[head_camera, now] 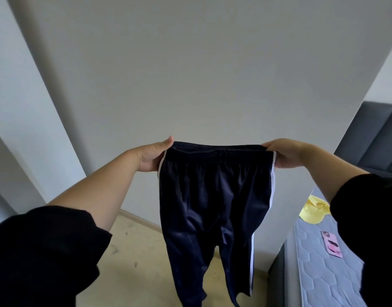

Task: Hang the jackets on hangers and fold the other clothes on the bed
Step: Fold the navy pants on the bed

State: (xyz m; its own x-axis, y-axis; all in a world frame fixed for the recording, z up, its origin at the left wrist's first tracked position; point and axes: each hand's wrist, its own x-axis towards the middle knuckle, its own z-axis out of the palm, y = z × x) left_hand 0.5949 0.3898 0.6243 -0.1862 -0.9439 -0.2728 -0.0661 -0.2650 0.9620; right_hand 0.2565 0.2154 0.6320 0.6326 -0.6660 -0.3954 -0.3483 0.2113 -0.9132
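Black sleeves; fingers of left hand and right hand pinch trousers by waistband ends, beside bed.

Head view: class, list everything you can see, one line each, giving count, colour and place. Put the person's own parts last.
trousers: one pair, dark navy with white side stripes, held up in the air at centre, legs hanging down
mattress: one, pale blue-grey quilted, lower right
headboard: one, dark grey padded, right edge
garment: one, yellow, crumpled on the mattress
phone: one, pink case, lying on the mattress, nearer the camera than the garment
wall: white, behind the trousers
floor: beige, below the trousers
left hand: one, grips the waistband's left end
right hand: one, grips the waistband's right end
sleeves: two, black, bottom corners
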